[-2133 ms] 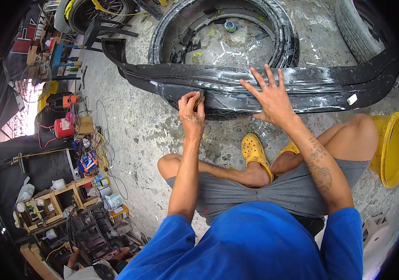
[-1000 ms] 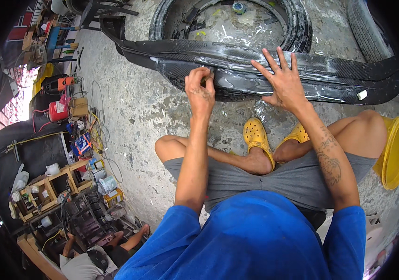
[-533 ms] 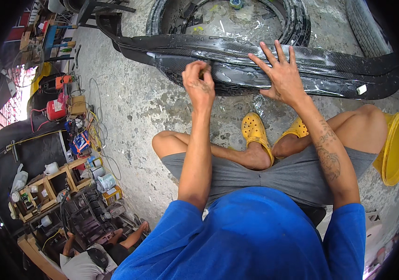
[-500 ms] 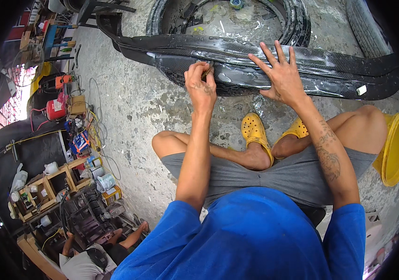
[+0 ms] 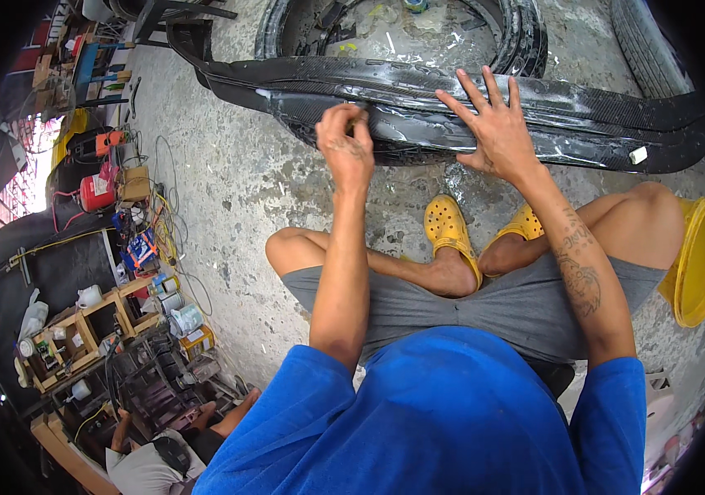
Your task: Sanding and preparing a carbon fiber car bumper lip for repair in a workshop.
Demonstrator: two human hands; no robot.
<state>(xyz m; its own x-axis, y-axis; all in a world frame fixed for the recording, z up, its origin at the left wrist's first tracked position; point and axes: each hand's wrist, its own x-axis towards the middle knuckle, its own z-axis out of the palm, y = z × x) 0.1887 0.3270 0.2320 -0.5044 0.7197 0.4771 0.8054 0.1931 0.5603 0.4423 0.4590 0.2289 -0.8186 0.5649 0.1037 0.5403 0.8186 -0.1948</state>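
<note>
A long black car body panel [image 5: 583,115], wet and streaked with white, lies across the concrete floor [image 5: 228,181] in front of a seated person, resting over a big tyre [image 5: 525,41] that lies flat behind it. Compared with two seconds ago the panel sits higher in the view and both hands have slid along with it; over the last half second very little has changed.

The right hand [image 5: 497,132] lies flat on the panel's upper face with all fingers spread wide, as it did in the earlier pictures. The left hand [image 5: 346,148] is curled into a loose fist at the panel's near edge, its fingertips closed on something small and dark, perhaps a scrap of sanding paper, though the view is too coarse to be sure. It sat a little lower and further left before.

A yellow bucket [image 5: 695,264] stands just beside the person's right knee; its inside is turned away and its contents cannot be made out. The tyre's hollow holds scattered litter and a small round tin. At the left, wooden crates [image 5: 80,330] carry jars and cans, with a red tool [image 5: 96,194] and tangled cables near them. Yellow clogs [image 5: 450,231] are on the crossed feet. Another person [image 5: 154,462] crouches at the lower left.
</note>
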